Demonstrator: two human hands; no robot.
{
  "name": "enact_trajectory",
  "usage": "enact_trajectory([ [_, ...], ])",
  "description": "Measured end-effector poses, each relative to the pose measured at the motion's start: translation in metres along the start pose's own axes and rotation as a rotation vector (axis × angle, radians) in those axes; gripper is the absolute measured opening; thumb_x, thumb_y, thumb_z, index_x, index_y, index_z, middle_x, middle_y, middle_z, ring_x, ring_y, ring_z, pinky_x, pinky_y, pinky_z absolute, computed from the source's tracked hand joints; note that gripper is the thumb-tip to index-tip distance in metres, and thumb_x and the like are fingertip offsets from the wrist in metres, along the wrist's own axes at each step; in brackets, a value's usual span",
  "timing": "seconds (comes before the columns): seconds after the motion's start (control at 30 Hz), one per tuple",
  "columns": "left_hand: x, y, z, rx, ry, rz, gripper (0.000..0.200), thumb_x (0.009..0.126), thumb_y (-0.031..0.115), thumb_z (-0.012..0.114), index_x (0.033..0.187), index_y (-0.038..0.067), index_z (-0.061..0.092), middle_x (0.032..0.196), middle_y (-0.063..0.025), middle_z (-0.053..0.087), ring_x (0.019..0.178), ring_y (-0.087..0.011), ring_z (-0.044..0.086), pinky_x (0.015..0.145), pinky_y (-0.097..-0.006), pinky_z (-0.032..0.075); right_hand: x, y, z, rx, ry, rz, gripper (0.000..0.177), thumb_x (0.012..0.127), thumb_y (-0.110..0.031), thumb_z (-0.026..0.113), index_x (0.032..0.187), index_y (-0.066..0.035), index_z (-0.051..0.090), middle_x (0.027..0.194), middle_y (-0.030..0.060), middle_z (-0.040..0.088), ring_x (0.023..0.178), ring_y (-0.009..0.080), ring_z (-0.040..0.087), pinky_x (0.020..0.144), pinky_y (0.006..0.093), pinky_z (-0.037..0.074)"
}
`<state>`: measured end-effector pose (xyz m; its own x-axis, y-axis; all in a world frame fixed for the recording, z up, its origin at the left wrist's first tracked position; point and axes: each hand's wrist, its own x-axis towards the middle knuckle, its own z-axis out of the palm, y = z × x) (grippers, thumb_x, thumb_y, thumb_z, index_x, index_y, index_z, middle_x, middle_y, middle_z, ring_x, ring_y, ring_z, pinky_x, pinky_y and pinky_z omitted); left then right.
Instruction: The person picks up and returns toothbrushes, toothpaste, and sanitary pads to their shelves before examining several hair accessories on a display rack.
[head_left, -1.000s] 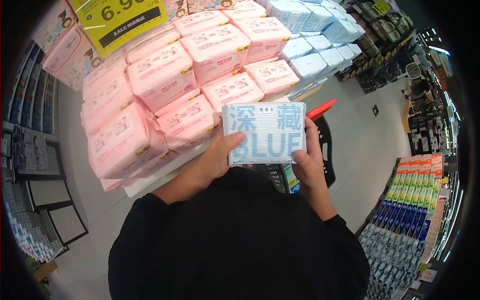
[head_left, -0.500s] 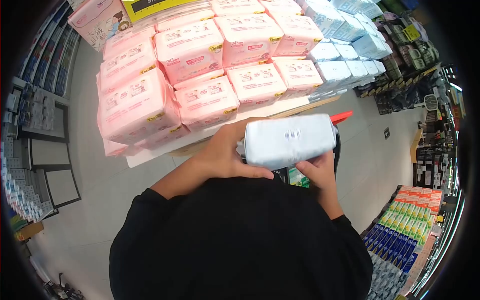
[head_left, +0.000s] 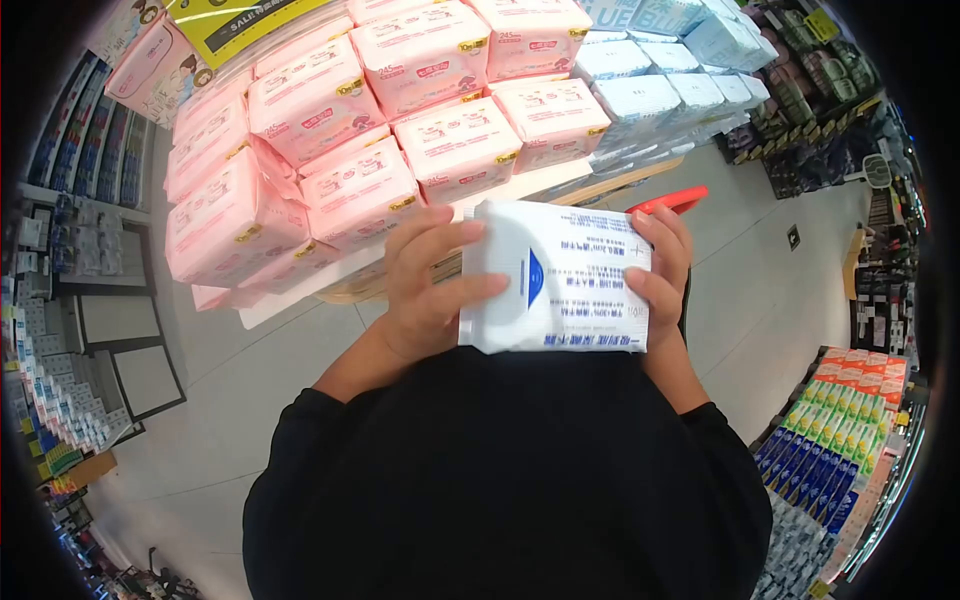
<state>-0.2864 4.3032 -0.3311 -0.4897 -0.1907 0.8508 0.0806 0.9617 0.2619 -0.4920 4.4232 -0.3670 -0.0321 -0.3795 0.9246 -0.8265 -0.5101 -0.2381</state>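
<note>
A white and pale-blue sanitary pad pack (head_left: 585,290) is held close in front of my chest, its printed side with blue lettering and a blue triangle turned up. My left hand (head_left: 428,285) grips the pack's left end, fingers bent over the top face. On the opposite end, my right hand (head_left: 664,268) holds it with fingertips resting on the lettering. Just beyond, pink pad packs (head_left: 460,145) marked 245 mm are piled in rows on a display table (head_left: 290,305).
Light-blue packs (head_left: 635,105) are stacked at the display's right. A red handle (head_left: 675,200) sticks out behind my right hand. Boxed goods (head_left: 810,460) stand in rows at lower right. Shelves (head_left: 80,140) line the left side, with grey tiled floor (head_left: 260,420) between.
The pack has been turned from its plain narrow side to its printed face. Both hands have shifted their hold to its ends. The view has moved slightly, displacing the display leftward.
</note>
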Motion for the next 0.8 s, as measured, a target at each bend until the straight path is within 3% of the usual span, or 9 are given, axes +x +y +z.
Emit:
enact_trajectory([
  [0.03,0.006,0.004,0.001,-0.061,-0.081,-0.092,0.052,0.068,0.018,0.080,0.114,0.020,0.057,0.122,-0.0082,0.052,0.115,-0.0298,0.047,0.093,-0.0392,0.040,-0.001,0.000,-0.004,0.207,-0.032,0.160,0.059,0.069,-0.012,0.076,0.119,-0.011,0.045,0.123,0.0172,0.050,0.117,0.0315,0.045,0.097,0.0399,0.036],
  [0.1,0.007,0.010,0.011,-0.513,-0.187,-0.523,0.053,0.071,0.015,0.078,0.115,0.003,0.050,0.121,-0.0123,0.055,0.108,-0.0223,0.055,0.091,-0.0353,0.044,-0.006,-0.004,-0.012,0.623,-0.092,0.481,0.068,0.068,-0.011,0.077,0.126,-0.005,0.041,0.122,0.0173,0.050,0.116,0.0279,0.047,0.097,0.0374,0.037],
  [0.13,0.005,0.012,0.013,-0.719,-0.214,-0.788,0.051,0.075,0.016,0.075,0.117,0.000,0.049,0.120,-0.0121,0.056,0.106,-0.0197,0.056,0.089,-0.0337,0.045,-0.010,-0.010,-0.015,0.796,-0.056,0.763,0.076,0.071,-0.013,0.074,0.132,0.003,0.032,0.121,0.0170,0.050,0.113,0.0230,0.048,0.095,0.0348,0.038],
  [0.17,0.003,0.013,0.016,-0.923,-0.239,-1.054,0.050,0.080,0.018,0.072,0.118,-0.002,0.048,0.118,-0.0119,0.057,0.103,-0.0171,0.056,0.088,-0.0321,0.046,-0.012,-0.008,-0.016,0.960,-0.044,0.878,0.070,0.078,-0.014,0.068,0.134,0.002,0.029,0.121,0.0166,0.049,0.111,0.0206,0.048,0.095,0.0338,0.038],
  [0.27,0.002,0.019,0.032,-1.024,-0.214,-1.310,0.049,0.085,0.021,0.066,0.122,-0.005,0.046,0.115,-0.0111,0.058,0.100,-0.0145,0.057,0.086,-0.0304,0.047,-0.027,-0.010,-0.018,1.007,-0.044,1.168,0.063,0.084,-0.015,0.061,0.134,0.002,0.028,0.120,0.0150,0.049,0.110,0.0181,0.048,0.095,0.0314,0.038],
  [0.43,0.000,0.016,0.056,-0.844,-0.314,-1.146,0.048,0.087,0.022,0.064,0.123,-0.004,0.045,0.114,-0.0115,0.058,0.105,-0.0156,0.055,0.089,-0.0315,0.045,-0.038,0.001,-0.030,0.899,-0.103,1.161,0.061,0.084,-0.013,0.059,0.135,0.002,0.028,0.118,0.0133,0.048,0.112,0.0174,0.046,0.097,0.0323,0.036],
  [0.6,0.042,0.031,0.067,-0.663,-0.348,-1.046,0.053,0.078,0.015,0.074,0.122,0.000,0.047,0.113,-0.0128,0.056,0.108,-0.0167,0.053,0.089,-0.0322,0.046,-0.040,0.014,-0.049,0.886,-0.201,1.075,0.067,0.081,-0.002,0.060,0.137,0.001,0.025,0.125,0.0147,0.045,0.115,0.0208,0.046,0.100,0.0343,0.035],
  [0.7,0.064,0.021,0.077,-0.409,-0.463,-0.822,0.054,0.075,0.013,0.076,0.120,0.002,0.048,0.109,-0.0125,0.057,0.104,-0.0170,0.055,0.086,-0.0318,0.047,-0.052,0.027,-0.050,0.877,-0.034,1.012,0.068,0.080,0.000,0.059,0.138,0.001,0.024,0.128,0.0157,0.044,0.118,0.0223,0.046,0.101,0.0347,0.034],
  [0.8,0.092,0.000,0.094,-0.312,-0.465,-0.730,0.052,0.073,0.009,0.078,0.115,0.003,0.049,0.105,-0.0103,0.058,0.098,-0.0160,0.056,0.082,-0.0308,0.048,-0.073,0.048,-0.059,0.734,0.091,1.021,0.064,0.081,0.003,0.058,0.137,0.000,0.025,0.117,0.0127,0.048,0.100,0.0165,0.050,0.086,0.0288,0.042],
])
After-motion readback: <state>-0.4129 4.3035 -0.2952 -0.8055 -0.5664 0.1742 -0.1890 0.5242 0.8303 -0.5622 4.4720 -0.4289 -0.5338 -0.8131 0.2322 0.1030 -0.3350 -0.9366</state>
